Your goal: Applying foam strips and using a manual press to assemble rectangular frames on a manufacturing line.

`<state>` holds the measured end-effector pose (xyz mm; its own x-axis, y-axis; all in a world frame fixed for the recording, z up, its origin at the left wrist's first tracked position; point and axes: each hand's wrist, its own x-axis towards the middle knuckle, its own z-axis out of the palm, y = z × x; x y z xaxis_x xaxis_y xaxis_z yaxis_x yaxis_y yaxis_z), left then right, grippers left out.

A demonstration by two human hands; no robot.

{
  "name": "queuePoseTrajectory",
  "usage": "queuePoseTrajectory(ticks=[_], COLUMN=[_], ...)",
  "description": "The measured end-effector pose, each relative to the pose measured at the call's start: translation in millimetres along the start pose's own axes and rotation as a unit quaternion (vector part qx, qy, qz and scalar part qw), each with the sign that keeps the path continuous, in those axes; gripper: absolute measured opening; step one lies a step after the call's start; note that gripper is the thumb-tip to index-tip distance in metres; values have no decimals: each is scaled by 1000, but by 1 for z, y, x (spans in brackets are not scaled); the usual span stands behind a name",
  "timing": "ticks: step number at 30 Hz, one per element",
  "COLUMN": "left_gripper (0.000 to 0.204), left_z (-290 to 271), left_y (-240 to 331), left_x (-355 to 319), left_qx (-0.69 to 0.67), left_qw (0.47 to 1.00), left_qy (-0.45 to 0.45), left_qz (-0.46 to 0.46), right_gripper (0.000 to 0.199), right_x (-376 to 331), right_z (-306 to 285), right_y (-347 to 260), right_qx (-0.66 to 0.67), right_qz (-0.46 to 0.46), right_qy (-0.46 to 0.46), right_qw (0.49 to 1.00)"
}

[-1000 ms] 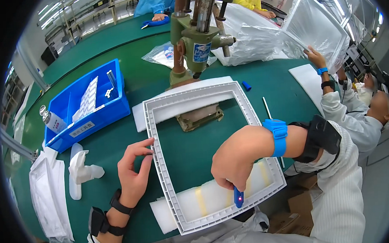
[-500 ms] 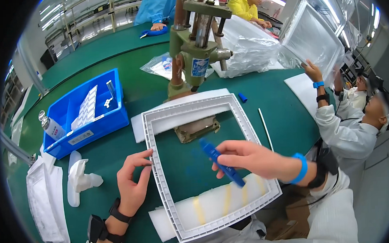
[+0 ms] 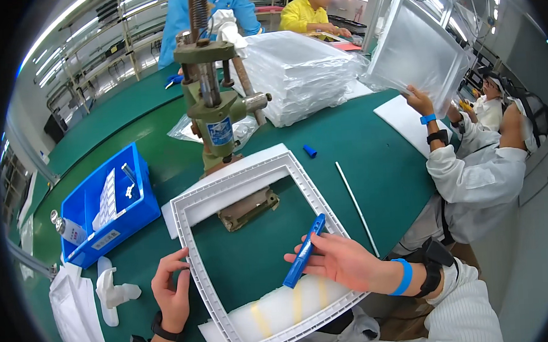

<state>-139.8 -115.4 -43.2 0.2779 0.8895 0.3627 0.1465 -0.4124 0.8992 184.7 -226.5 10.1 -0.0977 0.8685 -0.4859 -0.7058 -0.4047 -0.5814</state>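
A white rectangular plastic frame (image 3: 194, 259) lies on white foam strips in front of me. My left hand (image 3: 171, 289) is at its left side, with bent fingers apart and fingertips against the frame's edge; it grips nothing. Over the frame's opening, my right hand (image 3: 337, 260) is closed on a blue marker (image 3: 305, 251), which slants across the fingers under the thumb. A small blue cap (image 3: 310, 150) lies on the green table beyond the frame. To the frame's right is a thin white rod (image 3: 355, 204).
A green press (image 3: 216, 106) stands behind the frame, its base plate inside the opening. At left are a blue divided bin (image 3: 113, 235) and a white bottle. Plastic-wrapped stacks (image 3: 300, 77) stand farther back. At right, a co-worker (image 3: 472, 167) lifts a wrapped panel (image 3: 416, 46).
My right hand has turned its palm upward, and the marker now slants the other way. My view has shifted, moving the scene left in the picture. The left hand stays at the frame's edge.
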Motion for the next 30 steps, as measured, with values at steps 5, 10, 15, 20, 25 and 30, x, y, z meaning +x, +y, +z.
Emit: queuePoseTrajectory(ticks=[5,10,15,20,25,30], left_gripper=[12,10,11,11,11,11], left_z=[3,2,1,1,1,2], left_y=[3,3,1,3,4,3], left_x=[-1,-2,-2,-2,-3,-3], left_qx=[-6,-14,-19,-15,-9,-13], left_qw=[1000,1000,999,999,1000,1000], left_qy=[-3,3,3,2,1,3], left_qz=[-9,-21,-29,-28,-24,-27], right_gripper=[22,20,19,18,17,17], right_x=[2,7,14,17,19,20], right_z=[0,9,4,2,2,3], right_y=[1,0,6,6,4,6], right_qx=[12,-12,28,58,53,73], right_qz=[-2,-6,-3,-2,-3,-13], right_qy=[5,28,28,11,-2,9], right_qw=[1000,1000,999,998,999,997])
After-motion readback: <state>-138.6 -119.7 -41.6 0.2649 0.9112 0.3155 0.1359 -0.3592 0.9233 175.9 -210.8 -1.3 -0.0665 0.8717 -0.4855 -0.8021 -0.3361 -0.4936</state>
